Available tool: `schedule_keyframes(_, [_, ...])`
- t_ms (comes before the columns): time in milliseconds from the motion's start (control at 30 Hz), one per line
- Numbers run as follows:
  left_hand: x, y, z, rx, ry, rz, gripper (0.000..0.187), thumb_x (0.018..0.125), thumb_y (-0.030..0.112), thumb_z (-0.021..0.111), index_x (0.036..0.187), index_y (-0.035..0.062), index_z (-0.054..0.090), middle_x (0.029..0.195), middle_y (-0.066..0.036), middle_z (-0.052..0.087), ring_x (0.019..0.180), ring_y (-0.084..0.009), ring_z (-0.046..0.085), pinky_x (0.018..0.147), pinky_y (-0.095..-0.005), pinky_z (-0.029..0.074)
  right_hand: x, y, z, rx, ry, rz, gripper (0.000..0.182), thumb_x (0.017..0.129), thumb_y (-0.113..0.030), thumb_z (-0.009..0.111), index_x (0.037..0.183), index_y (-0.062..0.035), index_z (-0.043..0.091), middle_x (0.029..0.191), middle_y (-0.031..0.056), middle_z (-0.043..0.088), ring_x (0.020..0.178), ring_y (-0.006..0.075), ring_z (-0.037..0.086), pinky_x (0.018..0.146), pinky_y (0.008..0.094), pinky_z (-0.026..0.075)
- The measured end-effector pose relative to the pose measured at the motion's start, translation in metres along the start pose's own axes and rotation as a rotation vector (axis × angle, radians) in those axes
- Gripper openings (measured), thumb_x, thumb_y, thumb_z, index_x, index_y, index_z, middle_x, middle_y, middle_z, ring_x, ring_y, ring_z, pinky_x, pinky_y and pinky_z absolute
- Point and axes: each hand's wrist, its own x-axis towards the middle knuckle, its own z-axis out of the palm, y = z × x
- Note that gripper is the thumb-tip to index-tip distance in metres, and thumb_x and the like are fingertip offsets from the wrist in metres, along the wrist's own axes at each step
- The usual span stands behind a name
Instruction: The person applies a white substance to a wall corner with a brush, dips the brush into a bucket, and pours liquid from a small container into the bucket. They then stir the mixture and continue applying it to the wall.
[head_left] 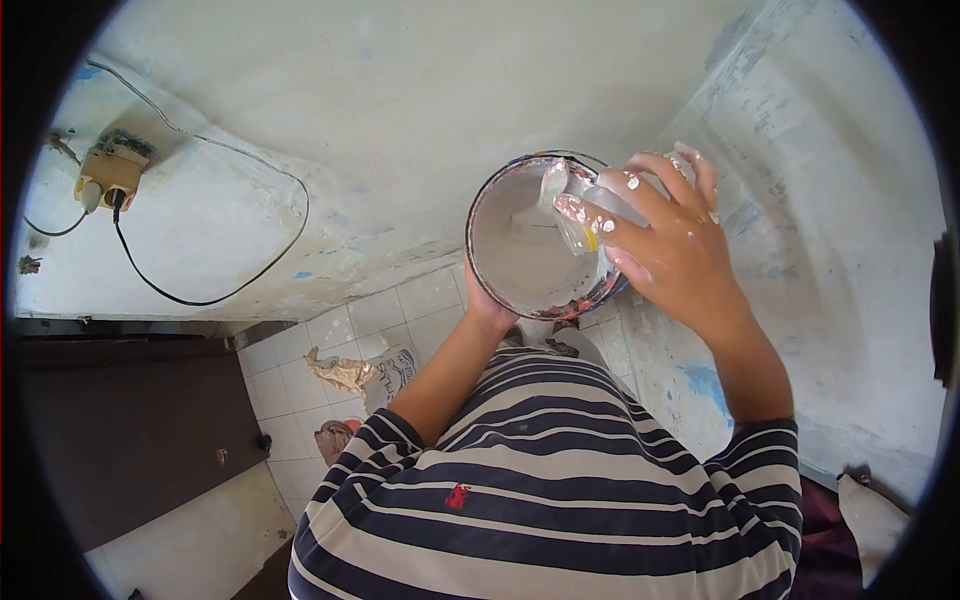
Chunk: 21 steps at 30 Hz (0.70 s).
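Observation:
A round paint bucket (478, 215) with a smeared dark rim is held up in front of me. Whitish paint (520, 255) coats its inside, and a thin straight line shows within. My left hand (487, 302) grips the bucket's near left side, its fingers partly hidden behind the wall. Over the right part of the opening, my right hand (668, 225) is closed around a clear plastic cup (578, 238) with a yellow mark, tilted into the bucket. Drops of white paint spot the fingers of that hand.
Patchy pale walls (420, 90) meet in a corner ahead. A power socket (112, 175) with plugged-in cables hangs on the left wall. Below lie a torn printed bag (390, 375) on the tiled floor (355, 315) and a dark brown panel (130, 430) at left.

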Motion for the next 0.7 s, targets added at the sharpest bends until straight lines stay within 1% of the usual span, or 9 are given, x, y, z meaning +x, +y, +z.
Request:
schedule_keyframes(67, [-0.001,0.0,-0.008,0.012,0.02,0.019,0.064,0.103,0.056,0.035,0.147,0.0116,0.049,0.145,-0.012,0.055,0.131,-0.0307,0.056,0.109,-0.0485,0.047,-0.007,0.004,0.003,0.089,0.071,0.082,0.06,0.064,-0.005,0.081,0.122,-0.0208,0.074,0.118,0.0064,0.066,0.111,0.0285,0.058,0.105,0.0484,0.041])
schedule_keyframes(100, [0.001,-0.002,-0.018,0.016,0.009,0.018,0.062,0.103,0.054,0.036,0.147,0.0107,0.049,0.145,-0.012,0.056,0.13,-0.031,0.056,0.109,-0.0485,0.047,-0.012,0.006,0.004,0.089,0.072,0.085,0.06,0.064,-0.005,0.081,0.122,-0.0208,0.074,0.118,0.0064,0.066,0.111,0.0285,0.058,0.105,0.0484,0.041])
schedule_keyframes(167, [0.004,-0.003,-0.016,0.021,-0.013,0.024,0.061,0.103,0.051,0.037,0.146,0.0098,0.049,0.145,-0.013,0.056,0.129,-0.0313,0.057,0.108,-0.0485,0.048,-0.021,0.011,0.006,0.303,0.259,0.348,0.063,0.063,0.0,0.083,0.124,-0.0086,0.071,0.118,0.0101,0.068,0.108,0.0309,0.061,0.099,0.0403,0.047])
schedule_keyframes(200, [0.002,-0.005,-0.015,0.01,0.007,0.041,0.06,0.104,0.049,0.037,0.146,0.0091,0.049,0.144,-0.014,0.056,0.129,-0.0317,0.057,0.108,-0.0488,0.048,-0.027,0.011,0.01,0.302,0.264,0.344,0.063,0.063,0.0,0.083,0.124,-0.0086,0.071,0.118,0.0101,0.068,0.108,0.0309,0.061,0.099,0.0403,0.047])
schedule_keyframes(267, [0.003,-0.008,-0.013,0.005,0.026,0.058,0.058,0.104,0.047,0.038,0.146,0.0084,0.049,0.143,-0.014,0.057,0.128,-0.0322,0.058,0.108,-0.049,0.049,-0.043,0.011,0.021,0.444,0.305,0.447,0.062,0.066,0.001,0.085,0.125,0.0002,0.068,0.12,0.0138,0.069,0.107,0.0306,0.063,0.096,0.036,0.049])
schedule_keyframes(400, [0.003,-0.011,-0.017,-0.032,0.011,0.02,0.058,0.105,0.048,0.038,0.148,0.0102,0.047,0.147,-0.015,0.054,0.131,-0.0345,0.055,0.109,-0.0522,0.047,-0.066,0.014,0.037,0.576,0.364,0.528,0.06,0.071,-0.002,0.086,0.127,0.0019,0.066,0.124,0.0146,0.068,0.11,0.026,0.064,0.1,0.0369,0.047])
schedule_keyframes(467, [0.003,-0.014,-0.017,-0.045,0.008,0.0,0.058,0.105,0.049,0.038,0.148,0.0107,0.046,0.148,-0.016,0.053,0.132,-0.0353,0.055,0.109,-0.0533,0.047,-0.075,0.017,0.037,0.623,0.387,0.642,0.061,0.073,-0.003,0.086,0.13,0.0021,0.064,0.124,0.0132,0.068,0.112,0.022,0.063,0.101,0.0351,0.046])
schedule_keyframes(567, [0.005,-0.023,-0.018,-0.036,0.0,0.0,0.059,0.105,0.049,0.039,0.15,0.0116,0.045,0.149,-0.016,0.051,0.133,-0.0356,0.053,0.11,-0.0543,0.046,-0.099,0.027,0.04,0.627,0.347,0.776,0.064,0.075,-0.004,0.086,0.133,0.0021,0.061,0.123,0.0123,0.068,0.112,0.0209,0.062,0.103,0.0339,0.045])
schedule_keyframes(700, [0.007,-0.035,-0.019,-0.048,-0.08,-0.009,0.06,0.104,0.049,0.042,0.15,0.0114,0.044,0.149,-0.017,0.051,0.133,-0.0348,0.054,0.11,-0.0537,0.047,-0.132,0.04,0.06,0.687,0.347,0.832,0.064,0.077,-0.005,0.085,0.135,0.0015,0.059,0.12,0.0107,0.067,0.113,0.0205,0.062,0.103,0.0334,0.045])
